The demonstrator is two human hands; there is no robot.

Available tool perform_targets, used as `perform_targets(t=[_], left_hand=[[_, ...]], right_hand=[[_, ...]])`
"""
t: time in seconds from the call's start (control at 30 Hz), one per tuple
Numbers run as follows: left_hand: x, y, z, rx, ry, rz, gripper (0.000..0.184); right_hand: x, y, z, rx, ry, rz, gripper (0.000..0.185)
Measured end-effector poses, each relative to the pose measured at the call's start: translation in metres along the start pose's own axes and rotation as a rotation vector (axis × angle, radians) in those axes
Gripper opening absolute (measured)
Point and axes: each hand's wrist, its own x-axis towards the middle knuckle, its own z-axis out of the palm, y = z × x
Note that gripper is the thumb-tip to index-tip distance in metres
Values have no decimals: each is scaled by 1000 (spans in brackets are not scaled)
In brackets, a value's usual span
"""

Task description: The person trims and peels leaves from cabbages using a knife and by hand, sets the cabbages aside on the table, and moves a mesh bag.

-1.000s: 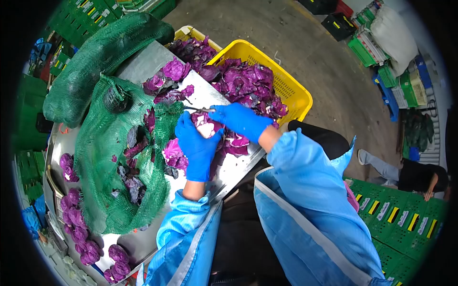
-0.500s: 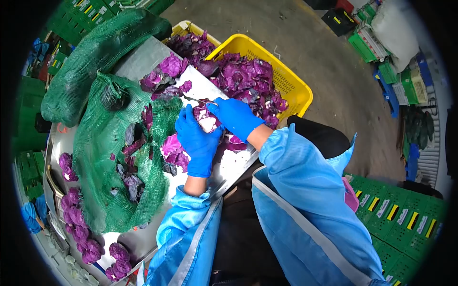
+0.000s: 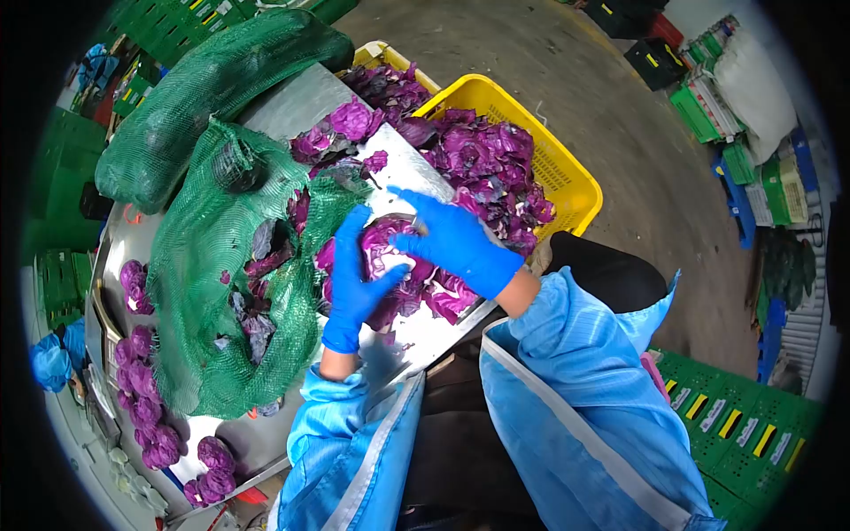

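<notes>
My left hand (image 3: 359, 283), in a blue glove, is spread with the thumb out, against the left side of a red cabbage (image 3: 382, 239). Its pale cut part faces up between my hands. My right hand (image 3: 460, 243), gloved too, reaches over from the right, its index finger and thumb apart near the cabbage. Whether the small knife is still in that palm I cannot make out. Loose purple leaves (image 3: 450, 296) lie under and beside the hands on the metal table (image 3: 416, 341).
A yellow crate (image 3: 567, 181) full of purple leaves stands beyond the table. Green mesh sacking (image 3: 204, 265) with leaf scraps covers the middle; a filled mesh sack (image 3: 212, 97) lies behind. Trimmed cabbages (image 3: 142, 372) line the left side. Green crates (image 3: 735, 407) stand at right.
My hands have spread apart from their close grip around the cabbage. The knife seen earlier at the right hand no longer shows clearly. The view has shifted slightly.
</notes>
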Motion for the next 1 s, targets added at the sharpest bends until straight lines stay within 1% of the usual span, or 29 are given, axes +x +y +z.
perform_targets(t=[0.03,0.1,0.13,0.17,0.2,0.23,0.27,0.3,0.33,0.37,0.4,0.43,0.47,0.5,0.57,0.6,0.7,0.73,0.77,0.8,0.83,0.87,0.9,0.93,0.97,1.0], left_hand=[[1,-4,-11,-251,57,-136,81],[-3,-64,-54,-364,334,-293,65],[-6,-95,-77,-434,485,-377,58],[-12,-108,-95,-521,633,-494,52],[-16,-110,-107,-283,611,-473,52],[-12,-89,-110,-48,581,-452,52],[-13,-70,-97,96,636,-278,52],[-7,-8,-69,246,600,-34,56],[-10,12,-51,334,428,42,63],[-12,17,-22,105,290,-58,77],[-8,29,5,91,195,-69,93],[0,36,19,563,102,-48,105],[3,17,36,447,128,-72,109],[9,12,41,413,147,-108,111],[15,11,42,475,102,-143,112],[16,12,43,474,99,-146,112],[15,14,45,462,104,-86,111],[10,17,46,466,92,-51,112],[4,23,46,476,85,-9,114],[-5,22,46,480,74,59,114],[-10,21,46,456,94,81,112],[-14,17,45,407,119,53,113],[-20,10,41,364,144,23,115],[-26,5,35,254,149,-13,117],[-33,-5,28,69,153,-45,119],[-39,-7,22,-14,159,-93,119]], right_hand=[[17,41,39,-1,108,-264,56],[21,49,48,153,171,-286,57],[21,46,43,129,128,-241,56],[19,41,35,104,87,-194,55],[18,37,28,110,77,-156,54],[19,37,25,107,78,-157,54],[17,38,24,142,101,-101,53],[18,38,24,174,127,-49,52],[20,47,30,203,213,-122,52],[21,46,29,196,214,-117,52],[20,45,27,144,194,-52,53],[18,44,25,91,174,11,54],[13,41,20,55,152,-33,58],[6,39,20,50,152,-22,58],[1,33,21,-72,240,-101,60],[3,22,13,-171,65,69,58],[25,43,19,-75,80,88,56],[44,60,12,45,128,40,58],[66,87,4,41,135,214,62],[71,97,7,-19,126,220,65],[70,98,7,-83,114,240,68],[65,99,15,-136,144,227,76],[58,82,18,-132,153,317,82],[59,86,23,-100,173,332,82],[60,95,30,-64,187,344,81],[67,126,40,48,218,309,80]])
